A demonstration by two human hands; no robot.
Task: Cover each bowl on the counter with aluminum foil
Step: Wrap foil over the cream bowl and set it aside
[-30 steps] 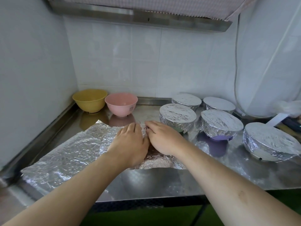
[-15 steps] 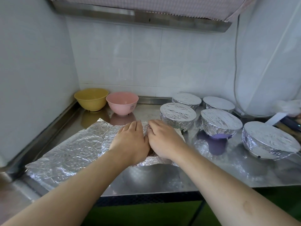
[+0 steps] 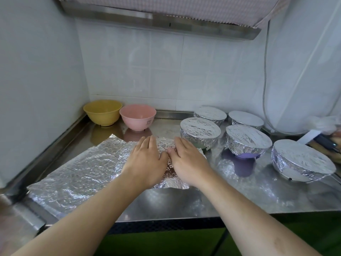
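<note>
Both hands lay flat, side by side, on a crinkled sheet of aluminum foil (image 3: 77,174) spread over the steel tabletop (image 3: 239,196). The left hand (image 3: 145,161) and the right hand (image 3: 186,161) had their fingers straight and pressed down on the foil, thumbs almost touching, gripping nothing. The foil reached from under the hands out to the left, toward the tabletop's near left edge.

Two bowls stood uncovered at the back left corner: a yellow bowl (image 3: 103,112) and, just beside it, a pink bowl (image 3: 137,117). The pink bowl bore a small mark on its side, too small to read.

To the right of the hands stood five bowls already wrapped in foil: one (image 3: 200,132) close to the right hand, two behind it (image 3: 210,114) (image 3: 245,120), one (image 3: 248,140) with a purple base showing below its wrap, and one (image 3: 302,159) at the far right. No brand or writing could be read anywhere.
</note>
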